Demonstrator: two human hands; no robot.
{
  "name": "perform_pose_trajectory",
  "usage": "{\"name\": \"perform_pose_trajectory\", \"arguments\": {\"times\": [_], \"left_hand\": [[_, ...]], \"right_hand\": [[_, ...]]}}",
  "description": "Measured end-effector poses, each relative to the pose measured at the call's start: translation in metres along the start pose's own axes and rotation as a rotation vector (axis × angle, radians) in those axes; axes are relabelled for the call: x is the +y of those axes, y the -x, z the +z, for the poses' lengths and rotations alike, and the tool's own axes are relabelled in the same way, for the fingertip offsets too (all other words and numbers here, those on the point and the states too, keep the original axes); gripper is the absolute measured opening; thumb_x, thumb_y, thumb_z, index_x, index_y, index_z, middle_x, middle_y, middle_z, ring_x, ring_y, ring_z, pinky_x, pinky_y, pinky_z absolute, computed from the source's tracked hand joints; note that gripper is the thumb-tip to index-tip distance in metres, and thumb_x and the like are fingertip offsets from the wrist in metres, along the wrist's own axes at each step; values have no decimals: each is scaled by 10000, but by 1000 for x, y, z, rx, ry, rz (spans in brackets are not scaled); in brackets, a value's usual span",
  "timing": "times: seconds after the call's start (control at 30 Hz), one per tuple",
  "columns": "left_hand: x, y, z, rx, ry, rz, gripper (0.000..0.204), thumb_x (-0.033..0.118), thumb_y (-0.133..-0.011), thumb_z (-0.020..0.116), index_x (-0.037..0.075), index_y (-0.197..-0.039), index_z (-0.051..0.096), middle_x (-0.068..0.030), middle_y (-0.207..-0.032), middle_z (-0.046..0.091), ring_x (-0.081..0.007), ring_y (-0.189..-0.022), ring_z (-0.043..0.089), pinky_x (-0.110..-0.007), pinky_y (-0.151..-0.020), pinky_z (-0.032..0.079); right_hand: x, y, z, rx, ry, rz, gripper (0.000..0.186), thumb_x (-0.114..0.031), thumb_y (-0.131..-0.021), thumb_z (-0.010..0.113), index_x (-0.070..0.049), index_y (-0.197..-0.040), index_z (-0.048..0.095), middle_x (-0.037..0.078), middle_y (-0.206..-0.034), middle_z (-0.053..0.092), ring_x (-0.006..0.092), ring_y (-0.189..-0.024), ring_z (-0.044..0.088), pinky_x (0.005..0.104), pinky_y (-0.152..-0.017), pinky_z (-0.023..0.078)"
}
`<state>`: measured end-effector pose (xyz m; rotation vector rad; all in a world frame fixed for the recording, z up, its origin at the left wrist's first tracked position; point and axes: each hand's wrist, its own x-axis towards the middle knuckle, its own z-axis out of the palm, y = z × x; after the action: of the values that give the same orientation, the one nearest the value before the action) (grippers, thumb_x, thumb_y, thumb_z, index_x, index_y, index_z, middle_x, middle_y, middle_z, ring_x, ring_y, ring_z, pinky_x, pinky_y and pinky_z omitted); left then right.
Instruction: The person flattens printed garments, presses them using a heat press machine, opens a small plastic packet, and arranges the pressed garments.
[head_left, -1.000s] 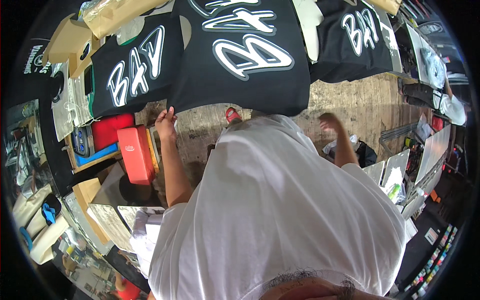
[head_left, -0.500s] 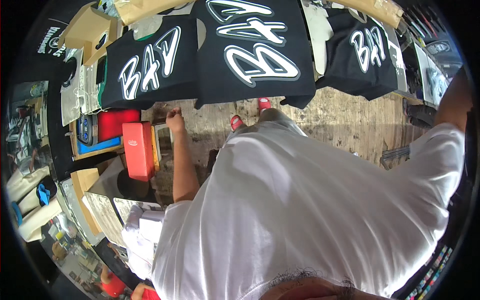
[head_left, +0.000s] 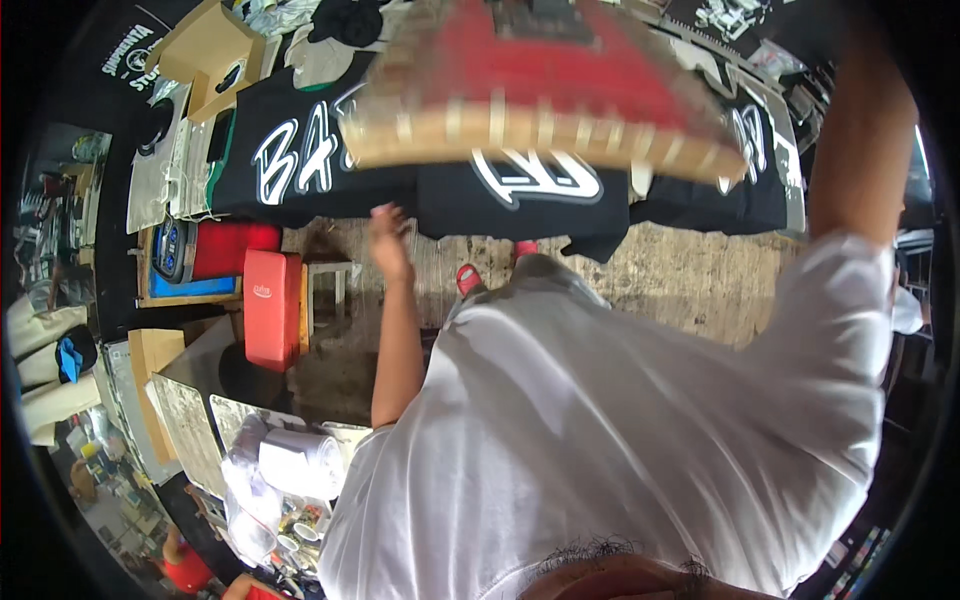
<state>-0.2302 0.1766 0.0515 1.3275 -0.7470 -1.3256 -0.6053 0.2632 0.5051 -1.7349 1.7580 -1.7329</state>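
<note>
A wooden-edged printing screen (head_left: pixel 560 75), red in its middle and smeared by motion, hangs over the work table. It hides much of the black shirts below: one on the left (head_left: pixel 330 198), one in the middle (head_left: pixel 450 205) and one on the right (head_left: pixel 700 213), all bearing big white lettering. My left hand (head_left: pixel 390 245) is raised just in front of the middle shirt's near edge, fingers partly spread and holding nothing. Up at the right stretches my right arm (head_left: pixel 862 150). Its hand is lost in the dark at the picture's rim, so what it touches is hidden.
At my left stand a red box (head_left: pixel 272 310) and a dark case (head_left: pixel 175 250) in a blue tray. A cardboard box (head_left: pixel 205 60) sits open at the far left. Behind my left elbow, a white roll (head_left: pixel 300 463) lies beside plastic wrapping and cups.
The printing screen has come into view over the shirts. My left hand has moved right and its fingers have loosened. My right arm has lifted higher.
</note>
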Motion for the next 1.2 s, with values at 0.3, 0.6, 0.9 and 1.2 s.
{"name": "perform_pose_trajectory", "arguments": {"times": [0.3,0.6,0.9,1.2], "left_hand": [[220,50,148,-826,-619,993,350,179,-848,663,44,-1163,593,-95,-1159,624,-236,-1061,582,-339,-902,443],[137,71,200,-1026,-838,994,743,484,-745,725,65,-1325,524,-159,-1363,505,-350,-1178,517,-440,-1004,401],[88,39,206,-930,-981,1037,698,434,-809,646,32,-1354,472,-151,-1363,505,-343,-1196,494,-460,-1009,376],[78,42,191,-842,-768,930,531,310,-809,698,34,-1243,565,-149,-1126,613,-324,-1044,569,-418,-908,454]], "right_hand": [[110,142,143,-676,208,-29,188,-231,-830,671,-49,-783,663,84,-745,593,280,-729,587,398,-654,476],[187,172,152,-422,159,-61,366,-140,-643,692,-8,-977,620,143,-991,599,335,-892,548,412,-779,473],[249,193,180,-326,158,-113,479,-148,-688,647,15,-1135,581,170,-1151,557,382,-991,547,425,-843,473],[240,193,184,-344,107,-33,221,-76,-633,630,-37,-847,593,123,-947,558,336,-846,528,417,-729,440]]}}
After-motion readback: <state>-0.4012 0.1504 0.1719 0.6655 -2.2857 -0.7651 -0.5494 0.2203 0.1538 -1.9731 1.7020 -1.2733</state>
